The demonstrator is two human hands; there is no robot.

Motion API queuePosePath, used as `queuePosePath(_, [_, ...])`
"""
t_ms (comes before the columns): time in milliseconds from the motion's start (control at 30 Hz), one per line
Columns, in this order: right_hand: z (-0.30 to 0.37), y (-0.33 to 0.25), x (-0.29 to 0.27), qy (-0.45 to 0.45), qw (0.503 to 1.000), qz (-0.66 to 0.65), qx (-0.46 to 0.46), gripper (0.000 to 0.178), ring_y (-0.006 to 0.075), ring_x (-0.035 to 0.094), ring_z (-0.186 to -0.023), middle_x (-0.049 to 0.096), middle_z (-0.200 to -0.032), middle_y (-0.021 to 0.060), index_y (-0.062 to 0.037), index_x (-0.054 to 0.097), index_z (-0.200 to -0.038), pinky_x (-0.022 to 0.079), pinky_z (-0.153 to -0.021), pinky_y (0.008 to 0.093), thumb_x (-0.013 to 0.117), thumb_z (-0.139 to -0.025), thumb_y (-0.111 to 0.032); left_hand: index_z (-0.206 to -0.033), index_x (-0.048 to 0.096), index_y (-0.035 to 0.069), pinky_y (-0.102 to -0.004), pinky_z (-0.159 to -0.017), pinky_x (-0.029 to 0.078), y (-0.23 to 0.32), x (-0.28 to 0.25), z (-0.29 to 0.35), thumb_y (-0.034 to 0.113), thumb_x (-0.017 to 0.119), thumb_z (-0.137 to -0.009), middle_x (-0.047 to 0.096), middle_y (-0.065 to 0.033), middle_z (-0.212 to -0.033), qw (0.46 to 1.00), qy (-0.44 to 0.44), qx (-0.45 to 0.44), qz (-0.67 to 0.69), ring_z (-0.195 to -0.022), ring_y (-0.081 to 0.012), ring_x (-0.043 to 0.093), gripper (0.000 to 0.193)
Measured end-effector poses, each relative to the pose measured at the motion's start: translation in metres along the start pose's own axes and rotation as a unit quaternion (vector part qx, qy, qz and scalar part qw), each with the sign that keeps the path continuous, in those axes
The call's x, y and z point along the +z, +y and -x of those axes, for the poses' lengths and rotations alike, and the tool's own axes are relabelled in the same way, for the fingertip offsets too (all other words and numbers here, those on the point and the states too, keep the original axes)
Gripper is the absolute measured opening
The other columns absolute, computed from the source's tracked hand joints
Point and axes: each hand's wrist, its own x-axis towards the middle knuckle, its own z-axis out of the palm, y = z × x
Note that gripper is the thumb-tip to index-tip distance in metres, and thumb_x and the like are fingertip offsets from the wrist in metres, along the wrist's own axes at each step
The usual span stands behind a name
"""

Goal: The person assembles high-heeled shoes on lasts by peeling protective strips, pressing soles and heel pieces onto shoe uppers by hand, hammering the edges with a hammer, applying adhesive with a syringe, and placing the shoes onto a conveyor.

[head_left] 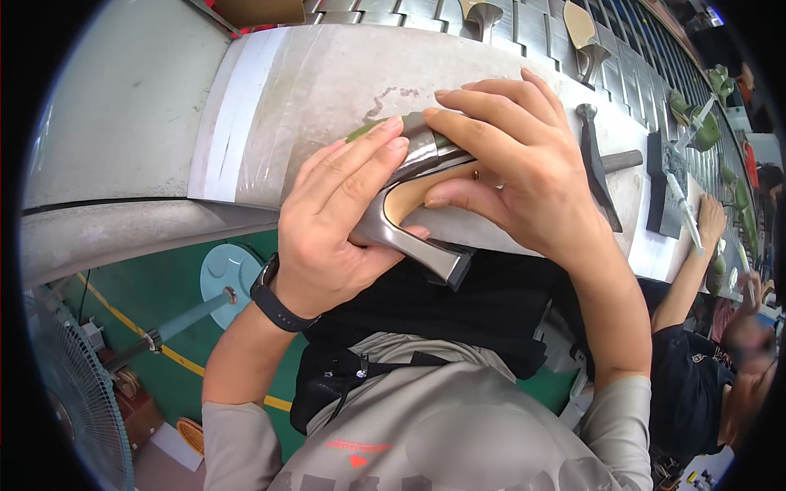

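A high-heeled shoe (pixel 402 204) is between my two hands above the worktable's near edge, its grey metallic heel (pixel 430 252) pointing toward me. The curve beside the heel is tan, and a dark glossy strip runs along the far side. A bit of green (pixel 360 131) shows past my left fingers. My left hand (pixel 332 217) is wrapped round the heel end, its fingers pressed flat over the top and its thumb underneath. With bent fingers and thumb, my right hand (pixel 524 164) grips the other end, which it mostly hides.
A dark hammer (pixel 596 168) lies right of my right hand, beside a black block (pixel 661 184) and a white-handled brush (pixel 684 213). Beyond the worktable (pixel 278 123), a slatted metal conveyor (pixel 524 37) carries shoe parts. A co-worker's hand (pixel 711 221) rests at right. A fan (pixel 74 393) stands lower left.
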Motion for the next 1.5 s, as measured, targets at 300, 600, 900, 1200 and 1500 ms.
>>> queuePosePath(300, [-0.001, -0.002, 0.006, 0.018, 0.999, 0.032, -0.008, 0.062, 0.0291, 0.068, -0.11, 0.075, -0.119, 0.0066, -0.0073, 0.077, -0.121, 0.043, -0.111, 0.0582, 0.085, -0.075, -0.047, -0.137, 0.067, 0.0, -0.0473, -0.11, 0.051, -0.001, -0.001, -0.003, 0.033, 0.093, -0.081, 0.069, -0.0226, -0.139, 1.0, -0.007, 0.004, -0.006, -0.126, -0.0372, 0.07, 0.07])
queuePosePath(600, [-0.015, -0.03, -0.01, -0.068, 0.992, 0.004, 0.106, 0.057, 0.0296, 0.071, -0.112, 0.077, -0.12, 0.0102, -0.0043, 0.079, -0.117, 0.043, -0.112, 0.0586, 0.094, -0.067, -0.025, -0.138, 0.067, 0.003, -0.0495, -0.112, 0.045, 0.0, 0.024, 0.01, 0.028, 0.092, -0.08, 0.07, -0.0173, -0.14, 0.999, 0.035, 0.008, -0.034, -0.128, -0.0325, 0.069, 0.068])
queuePosePath(900, [0.008, 0.031, 0.005, 0.007, 0.999, 0.037, -0.017, 0.065, 0.0326, 0.065, -0.126, 0.071, -0.136, 0.0082, -0.0122, 0.077, -0.126, 0.042, -0.115, 0.0582, 0.089, -0.069, -0.042, -0.152, 0.055, 0.0, -0.0534, -0.119, 0.038, -0.004, 0.02, -0.014, 0.022, 0.091, -0.078, 0.057, -0.0225, -0.156, 0.996, -0.07, -0.006, -0.047, -0.144, -0.0371, 0.056, 0.085])
queuePosePath(1200, [0.019, 0.068, 0.028, 0.115, 0.958, 0.178, -0.192, 0.059, 0.0291, 0.066, -0.113, 0.071, -0.122, 0.008, -0.0105, 0.076, -0.124, 0.043, -0.107, 0.0584, 0.085, -0.078, -0.046, -0.15, 0.061, 0.009, -0.0571, -0.12, 0.033, -0.006, 0.03, -0.014, 0.012, 0.083, -0.073, 0.059, -0.0124, -0.157, 0.998, -0.059, -0.003, -0.038, -0.145, -0.0322, 0.056, 0.08])
queuePosePath(1500, [0.013, 0.06, 0.02, 0.075, 0.985, 0.071, -0.138, 0.048, 0.0334, 0.064, -0.117, 0.07, -0.125, 0.0109, -0.01, 0.077, -0.115, 0.045, -0.106, 0.0563, 0.088, -0.078, -0.038, -0.152, 0.056, 0.002, -0.0582, -0.122, 0.033, -0.012, 0.024, -0.013, 0.024, 0.087, -0.082, 0.056, -0.0237, -0.156, 0.993, -0.092, 0.031, -0.069, -0.147, -0.041, 0.053, 0.079])
